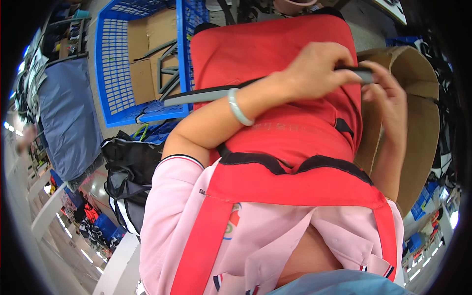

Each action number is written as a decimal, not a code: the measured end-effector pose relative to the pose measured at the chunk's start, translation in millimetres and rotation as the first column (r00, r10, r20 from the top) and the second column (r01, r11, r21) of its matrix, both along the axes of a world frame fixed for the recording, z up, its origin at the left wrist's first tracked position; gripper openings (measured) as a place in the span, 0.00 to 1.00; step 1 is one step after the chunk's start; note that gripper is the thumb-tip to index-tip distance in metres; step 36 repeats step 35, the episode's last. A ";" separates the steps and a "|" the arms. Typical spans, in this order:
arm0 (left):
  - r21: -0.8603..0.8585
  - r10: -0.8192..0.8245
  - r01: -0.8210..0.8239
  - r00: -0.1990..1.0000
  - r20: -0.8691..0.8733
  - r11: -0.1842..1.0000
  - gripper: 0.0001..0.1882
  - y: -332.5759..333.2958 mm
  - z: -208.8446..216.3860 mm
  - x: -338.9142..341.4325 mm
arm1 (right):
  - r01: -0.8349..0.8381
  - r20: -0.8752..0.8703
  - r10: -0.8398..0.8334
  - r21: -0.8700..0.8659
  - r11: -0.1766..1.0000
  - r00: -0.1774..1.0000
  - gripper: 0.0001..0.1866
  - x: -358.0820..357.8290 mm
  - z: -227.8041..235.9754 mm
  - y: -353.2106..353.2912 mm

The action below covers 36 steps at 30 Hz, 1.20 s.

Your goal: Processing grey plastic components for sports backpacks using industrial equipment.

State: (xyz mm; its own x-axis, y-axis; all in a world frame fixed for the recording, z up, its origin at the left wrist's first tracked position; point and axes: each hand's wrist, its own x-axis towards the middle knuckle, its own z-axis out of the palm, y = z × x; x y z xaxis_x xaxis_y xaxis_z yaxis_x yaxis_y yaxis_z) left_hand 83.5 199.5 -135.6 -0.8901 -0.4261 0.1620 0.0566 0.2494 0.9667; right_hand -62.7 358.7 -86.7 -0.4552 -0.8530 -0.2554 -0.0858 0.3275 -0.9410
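Note:
A long, narrow black-and-grey strip [201,95] crosses above the lap of my red apron [275,59]. My left hand [319,69] reaches across to the right with its fingers closed around the strip near its right end. Beside it, my right hand [388,93] pinches that end between thumb and fingers; the hand is slightly blurred. The strip's other end sticks out to the left, past my left forearm, which hides part of its middle.
At the left stands a blue plastic crate [184,59] holding cardboard and several dark grey strips. An open cardboard box [418,128] is close by my right arm. Black-and-grey bags [129,167] lie near my left elbow, with a grey-blue cloth-covered item [71,118] beyond.

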 end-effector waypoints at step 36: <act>-0.398 0.225 -0.172 0.970 0.090 0.901 0.17 -190.8 130.1 -70.2 | -0.213 -0.990 -0.072 -0.096 0.972 0.119 0.20 -109.1 66.8 -211.1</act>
